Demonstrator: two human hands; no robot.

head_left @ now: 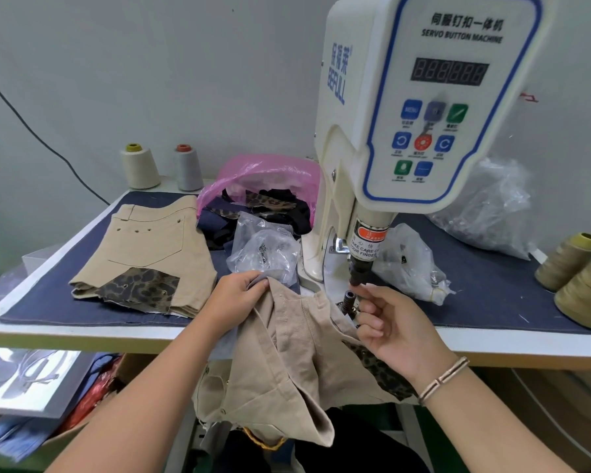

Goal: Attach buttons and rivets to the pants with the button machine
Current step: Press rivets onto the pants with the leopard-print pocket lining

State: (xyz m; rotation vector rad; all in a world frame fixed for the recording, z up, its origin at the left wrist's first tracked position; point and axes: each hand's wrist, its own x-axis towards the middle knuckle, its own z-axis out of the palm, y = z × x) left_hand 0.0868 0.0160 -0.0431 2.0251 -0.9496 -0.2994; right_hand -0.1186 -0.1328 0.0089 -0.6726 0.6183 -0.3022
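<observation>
Tan pants with a leopard-print patch hang over the table's front edge, the waistband up by the lower die of the white servo button machine. My left hand grips a fold of the waistband left of the die. My right hand is raised to the black upper punch. Its thumb and index finger pinch together at the punch tip, as if on a small button, which the fingertips hide. The other fingers are curled.
A folded stack of tan pants lies on the blue mat at left. Clear bags of fasteners flank the machine base. A pink bag of scraps is behind them. Thread cones stand at both ends of the table.
</observation>
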